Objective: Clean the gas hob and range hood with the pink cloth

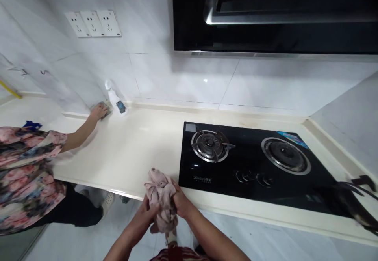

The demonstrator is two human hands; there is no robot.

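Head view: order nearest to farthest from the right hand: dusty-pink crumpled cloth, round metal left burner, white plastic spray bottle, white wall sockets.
1. Dusty-pink crumpled cloth: against the right hand.
2. Round metal left burner: ahead, right.
3. White plastic spray bottle: left, farther back.
4. White wall sockets: left, higher than the bottle.

The single view is taken from the wearer's head, above the near edge of the table (138, 142), facing forward to the tiled wall (165, 79) and tipped well down. It takes in a wide stretch at close range: the striped top (193, 255) and forearms (212, 231) enter at the bottom edge, with the left hand (148, 210) and right hand (181, 202) in the lower middle. The gas cooktop (245, 174) is seen obliquely from above; the top and right edges crop the range hood (274, 28), the left edge a co-worker (32, 186).
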